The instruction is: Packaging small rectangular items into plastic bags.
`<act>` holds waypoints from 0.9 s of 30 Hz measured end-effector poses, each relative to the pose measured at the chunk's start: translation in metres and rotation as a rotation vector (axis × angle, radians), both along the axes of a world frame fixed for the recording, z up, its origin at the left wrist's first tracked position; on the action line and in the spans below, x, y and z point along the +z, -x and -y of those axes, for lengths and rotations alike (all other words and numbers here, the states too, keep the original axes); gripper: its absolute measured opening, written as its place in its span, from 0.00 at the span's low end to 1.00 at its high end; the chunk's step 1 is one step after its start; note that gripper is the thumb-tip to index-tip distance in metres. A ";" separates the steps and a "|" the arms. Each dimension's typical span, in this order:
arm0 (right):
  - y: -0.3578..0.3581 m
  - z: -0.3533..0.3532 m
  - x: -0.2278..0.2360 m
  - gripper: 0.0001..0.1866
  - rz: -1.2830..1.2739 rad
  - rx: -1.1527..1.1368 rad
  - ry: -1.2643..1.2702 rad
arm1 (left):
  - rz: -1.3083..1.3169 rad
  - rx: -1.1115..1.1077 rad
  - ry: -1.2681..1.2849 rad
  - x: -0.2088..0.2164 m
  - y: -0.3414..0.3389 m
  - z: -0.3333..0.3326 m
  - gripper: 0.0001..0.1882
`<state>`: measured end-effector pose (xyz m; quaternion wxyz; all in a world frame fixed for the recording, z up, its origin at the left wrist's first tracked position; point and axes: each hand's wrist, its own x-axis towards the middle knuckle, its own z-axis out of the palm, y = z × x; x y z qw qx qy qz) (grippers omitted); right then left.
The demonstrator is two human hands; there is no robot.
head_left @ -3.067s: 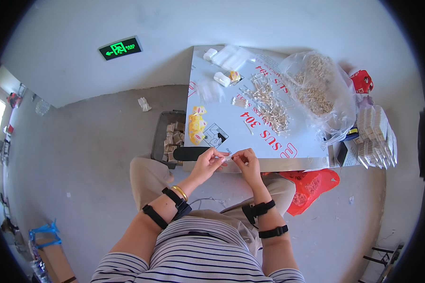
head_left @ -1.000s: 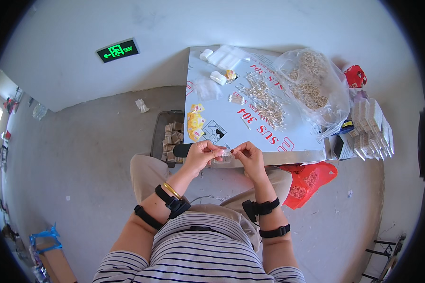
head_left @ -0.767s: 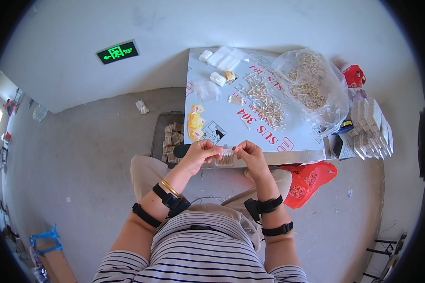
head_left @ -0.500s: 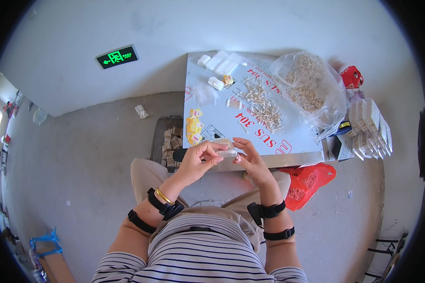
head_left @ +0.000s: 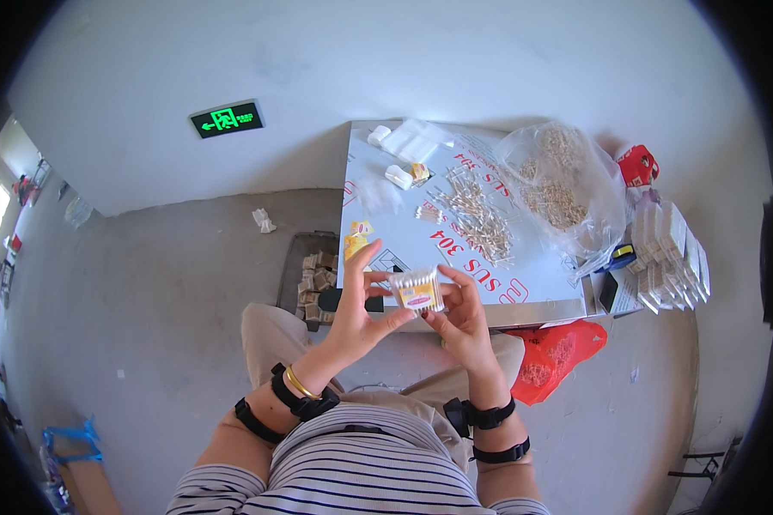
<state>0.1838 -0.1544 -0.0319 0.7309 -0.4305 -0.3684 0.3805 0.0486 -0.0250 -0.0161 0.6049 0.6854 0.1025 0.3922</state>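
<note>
A small clear pack of cotton swabs (head_left: 417,292) with a yellow label is held up in front of the table's near edge. My left hand (head_left: 362,307) grips its left side, the thumb along the bottom corner and the index finger raised. On the other side, my right hand (head_left: 464,319) pinches the pack between thumb and fingers. Beyond lie a spread heap of loose cotton swabs (head_left: 477,210), a small row of swabs (head_left: 429,214) and yellow labels (head_left: 358,233), partly hidden by my left hand.
The metal-topped table (head_left: 386,236) carries a clear bag of swabs (head_left: 563,184), white containers (head_left: 398,177) and stacked packs (head_left: 672,253) at the right. A dark crate of packs (head_left: 316,276) stands left of the table. Below its near edge is a red bag (head_left: 558,360).
The pack has been turned so its yellow label now shows upward. My left index finger has lifted off, and the view has shifted slightly.
</note>
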 end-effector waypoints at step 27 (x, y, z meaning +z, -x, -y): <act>0.020 -0.002 0.007 0.13 0.203 -0.098 0.038 | 0.035 0.094 -0.808 0.037 0.028 0.003 0.27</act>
